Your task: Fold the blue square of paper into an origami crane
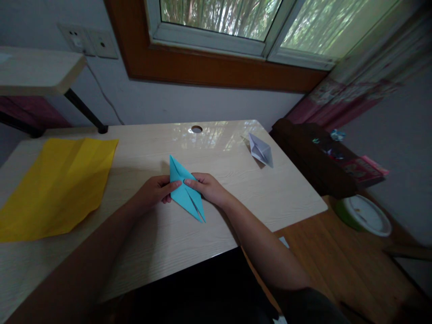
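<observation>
Inside the near edge of the table (286, 193), the left hand (153, 191) and the right hand (209, 186) were both closed on the blue folded paper (183, 195), pinching its middle from 2 opposite sides. The paper lay between them, neither hand clearly nearer. Its long axis ran aslant: 2 split points toward the near edge and rightward, 1 single point toward the far edge. A yellow sheet (67, 184) spread toward the left edge. Farther off, 1 white folded paper (261, 151) sat by the right edge, near the far right corner.
</observation>
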The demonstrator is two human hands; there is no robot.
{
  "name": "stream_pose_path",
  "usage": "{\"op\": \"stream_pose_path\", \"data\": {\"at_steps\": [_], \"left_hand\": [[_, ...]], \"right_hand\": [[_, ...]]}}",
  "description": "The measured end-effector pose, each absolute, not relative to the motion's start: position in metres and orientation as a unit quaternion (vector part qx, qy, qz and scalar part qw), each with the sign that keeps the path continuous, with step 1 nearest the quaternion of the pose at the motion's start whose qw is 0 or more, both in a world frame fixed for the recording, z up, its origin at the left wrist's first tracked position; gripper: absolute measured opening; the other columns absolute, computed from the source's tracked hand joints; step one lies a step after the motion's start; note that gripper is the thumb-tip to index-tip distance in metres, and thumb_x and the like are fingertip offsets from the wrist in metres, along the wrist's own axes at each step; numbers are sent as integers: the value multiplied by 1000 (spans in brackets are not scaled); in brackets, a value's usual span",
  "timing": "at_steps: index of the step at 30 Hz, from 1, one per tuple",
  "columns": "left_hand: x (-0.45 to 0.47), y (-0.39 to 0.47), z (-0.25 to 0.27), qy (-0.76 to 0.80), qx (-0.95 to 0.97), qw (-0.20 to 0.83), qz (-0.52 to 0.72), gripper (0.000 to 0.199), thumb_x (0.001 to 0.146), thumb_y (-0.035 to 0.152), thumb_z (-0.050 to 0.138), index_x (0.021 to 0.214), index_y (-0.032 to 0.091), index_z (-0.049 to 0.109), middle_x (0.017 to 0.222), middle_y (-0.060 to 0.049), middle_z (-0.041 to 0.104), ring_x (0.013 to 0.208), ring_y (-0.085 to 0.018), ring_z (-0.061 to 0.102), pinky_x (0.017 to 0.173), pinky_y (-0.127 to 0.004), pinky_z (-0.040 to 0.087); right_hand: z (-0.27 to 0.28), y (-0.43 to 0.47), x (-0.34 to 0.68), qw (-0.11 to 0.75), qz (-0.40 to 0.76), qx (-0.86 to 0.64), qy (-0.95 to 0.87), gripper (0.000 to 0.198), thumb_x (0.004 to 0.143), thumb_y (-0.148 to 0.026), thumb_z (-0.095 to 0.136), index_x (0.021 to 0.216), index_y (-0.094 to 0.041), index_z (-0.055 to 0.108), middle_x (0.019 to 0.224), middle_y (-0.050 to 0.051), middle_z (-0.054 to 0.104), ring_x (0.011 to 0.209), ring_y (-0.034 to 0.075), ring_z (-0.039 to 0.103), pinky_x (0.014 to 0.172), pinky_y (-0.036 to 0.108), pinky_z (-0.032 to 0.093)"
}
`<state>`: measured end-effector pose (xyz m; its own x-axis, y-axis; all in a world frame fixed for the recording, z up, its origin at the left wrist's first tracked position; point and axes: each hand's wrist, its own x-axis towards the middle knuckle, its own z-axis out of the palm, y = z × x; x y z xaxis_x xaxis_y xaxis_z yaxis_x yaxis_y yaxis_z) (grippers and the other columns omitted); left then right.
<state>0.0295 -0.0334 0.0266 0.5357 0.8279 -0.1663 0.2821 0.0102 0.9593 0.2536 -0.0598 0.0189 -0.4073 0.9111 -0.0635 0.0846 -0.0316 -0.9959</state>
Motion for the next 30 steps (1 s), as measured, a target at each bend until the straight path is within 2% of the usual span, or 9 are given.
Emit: {"op": "stream_pose_path", "data": {"at_steps": [6,11,16,21,26,30], "left_hand": [[30,-35,32,455,632,582,233,52,78,67,69,63,18,60,51,0,57,45,-14,53,44,-23,41],[30,-37,38,459,642,562,249,53,78,66,69,61,17,59,51,0,56,46,-13,51,44,-23,39],[32,-38,40,462,627,555,293,51,81,64,69,62,18,57,50,2,54,43,-13,50,41,-23,39],[30,-36,36,474,621,531,327,53,88,64,61,60,20,52,47,2,52,41,-12,48,39,-22,37],[28,-35,35,502,630,481,347,57,92,65,53,57,21,47,46,1,50,42,-12,48,39,-22,36],[29,-36,36,501,630,472,358,61,94,67,50,54,22,44,44,1,49,40,-12,45,38,-22,33]], "right_hand": [[22,-60,254,288,584,-371,-662,51,89,-68,60,93,-17,70,83,2,64,76,15,56,72,27,47],[27,-61,253,255,553,-362,-706,48,93,-64,58,84,-18,65,76,-1,57,72,14,50,69,26,43],[29,-62,251,275,559,-385,-681,45,92,-63,60,85,-19,64,75,-1,56,72,14,51,68,26,43],[29,-61,249,318,566,-419,-635,42,86,-61,68,84,-19,63,77,-1,56,71,14,51,65,26,42],[28,-62,249,361,540,-442,-619,42,84,-58,73,97,-20,63,82,-1,57,74,14,52,66,26,43],[30,-62,249,345,501,-472,-638,46,78,-56,79,103,-20,64,89,1,63,80,16,56,69,26,45]]}}
